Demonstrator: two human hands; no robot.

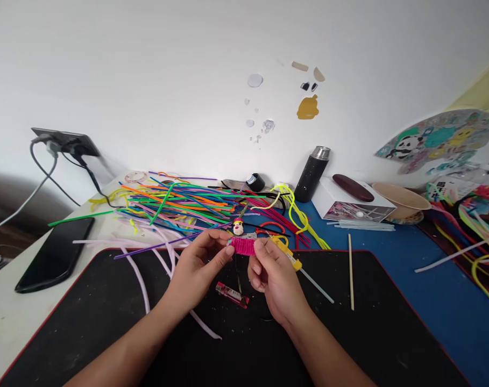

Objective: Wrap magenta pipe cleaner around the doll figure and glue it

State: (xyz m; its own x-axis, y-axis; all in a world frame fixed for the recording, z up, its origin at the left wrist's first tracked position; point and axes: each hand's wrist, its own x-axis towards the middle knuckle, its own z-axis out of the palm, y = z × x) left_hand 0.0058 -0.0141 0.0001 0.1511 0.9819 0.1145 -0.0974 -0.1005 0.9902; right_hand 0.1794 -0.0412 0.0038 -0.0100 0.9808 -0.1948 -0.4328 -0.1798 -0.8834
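Between my two hands is a small piece of pink coiled pipe cleaner (243, 246), held level above the black mat. My left hand (206, 258) pinches its left end between thumb and fingers. At the other end, my right hand (270, 266) grips it with thumb and forefinger. Just behind it stands a little figure's head (238, 228), pale with a red and yellow top; a thin stick shows below. Under my hands lies a red lighter (232, 294). A yellow glue gun (290, 252) with a clear glue stick (317, 286) sits partly behind my right hand.
A pile of coloured pipe cleaners (183, 201) spreads across the back. On the left lies a black phone (54, 255). A wooden stick (351, 271) rests on the mat (369, 333). Behind stand a black thermos (312, 174), a white box (349, 201) and a bowl (403, 196).
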